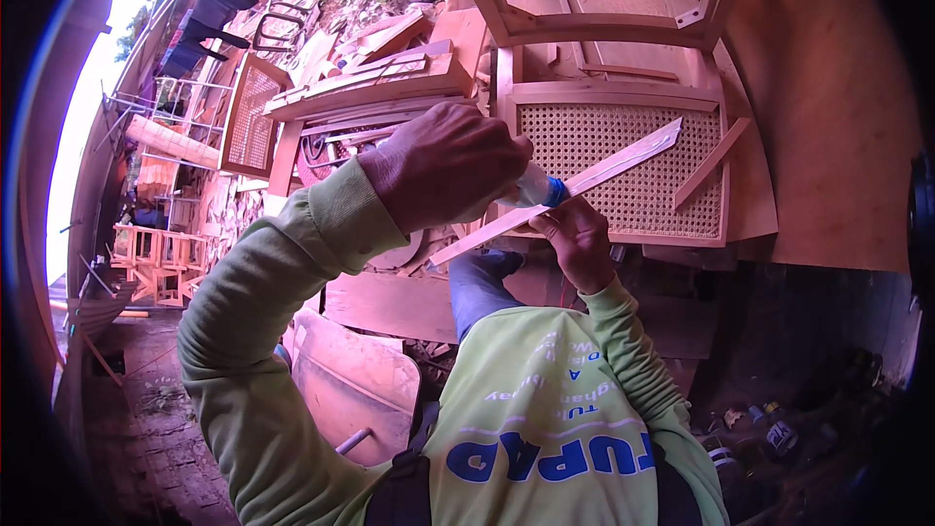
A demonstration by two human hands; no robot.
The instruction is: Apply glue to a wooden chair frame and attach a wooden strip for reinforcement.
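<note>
a long, slim wooden strip [623, 161] is slanting across the middle of the scene, its lower end pointing toward the person's left and its upper end reaching out over a framed cane panel [623, 206]; whether the two are touching, one cannot tell. a whitish line is running along the strip's upper half. the right hand [581, 239] is pinching the strip near its middle, the thumb lying along the near edge. the left hand [443, 164] is curling tightly around a translucent bottle [533, 185], whose blue tip [556, 192] is pointing down at the strip, right beside the right hand's grip.

on the cane panel's right side, a shorter wooden piece [712, 164] is lying at a slant. just beyond the panel, a wooden chair frame [604, 30] is standing, and a broad brown sheet [828, 127] is curving away at the right. to the left, wooden boards [375, 88] are lying piled up, with a second cane panel [255, 115] leaning beside them. farther left, small wooden frames [161, 258] are standing near a wall. nearest the camera, the person is wearing a green long-sleeved top [545, 409] and blue trousers [475, 292], while a curved board [355, 375] is resting at the left.
</note>
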